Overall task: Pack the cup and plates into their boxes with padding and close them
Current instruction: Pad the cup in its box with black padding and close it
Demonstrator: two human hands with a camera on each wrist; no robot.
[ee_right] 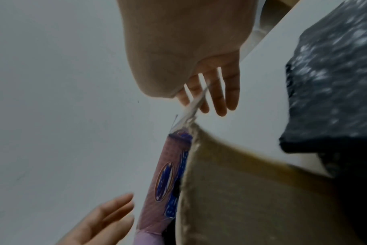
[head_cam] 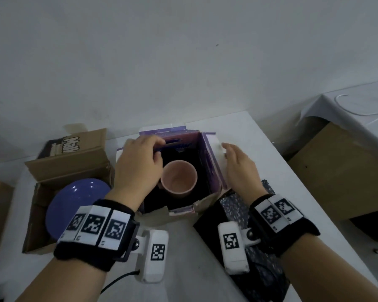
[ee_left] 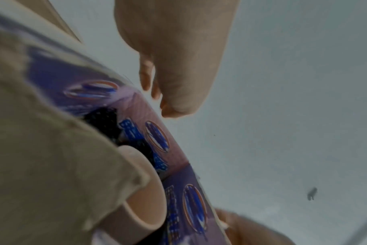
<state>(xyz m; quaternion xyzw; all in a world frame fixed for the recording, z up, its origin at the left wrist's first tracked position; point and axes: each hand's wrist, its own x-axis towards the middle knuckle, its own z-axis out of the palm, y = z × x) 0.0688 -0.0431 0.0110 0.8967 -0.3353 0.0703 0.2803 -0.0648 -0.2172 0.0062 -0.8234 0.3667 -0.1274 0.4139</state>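
Observation:
A pink cup (head_cam: 179, 179) stands upright on black padding (head_cam: 183, 155) inside the open purple box (head_cam: 214, 166) at the table's middle. My left hand (head_cam: 153, 151) hovers over the box's far-left corner, fingers loosely bent at a purple flap, holding nothing that I can see. In the left wrist view the left hand (ee_left: 174, 74) hangs just above the box rim, with the cup (ee_left: 144, 199) below it. My right hand (head_cam: 231, 153) lies with straight fingers against the box's right flap; the right wrist view shows its fingers (ee_right: 218, 96) behind the flap's thin edge.
A brown cardboard box (head_cam: 68, 162) at the left holds a blue plate (head_cam: 74, 199). A black speckled padding sheet (head_cam: 234, 205) lies under my right wrist. Past the table's right edge stands a large brown carton (head_cam: 340, 171). The wall is close behind.

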